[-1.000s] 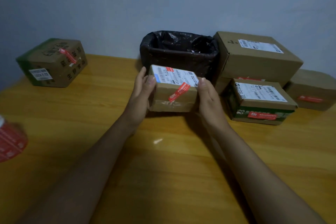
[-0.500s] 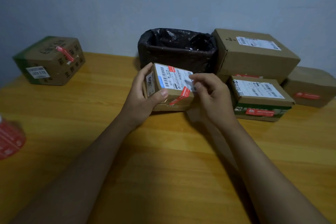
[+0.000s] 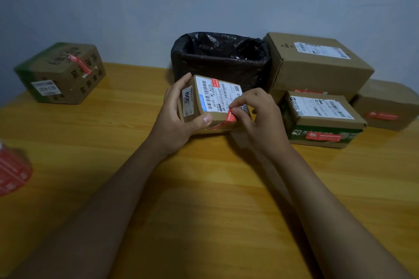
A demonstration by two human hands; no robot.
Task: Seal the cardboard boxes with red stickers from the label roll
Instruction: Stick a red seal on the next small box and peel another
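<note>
A small cardboard box with a white shipping label on top is tilted up off the wooden table in the middle. My left hand grips its left end, thumb across the front. A red sticker runs over the box's front top edge. My right hand pinches the upper end of that sticker between thumb and forefinger. The red label roll lies at the far left edge, blurred and partly cut off.
A black-lined bin stands behind the small box. To the right sit a big box, a green-sided box with a red sticker and another box. A stickered box sits at the back left.
The small box has turned and tilted, its left end now facing me. My right hand left the box's right side and came onto the red sticker at the top edge.
</note>
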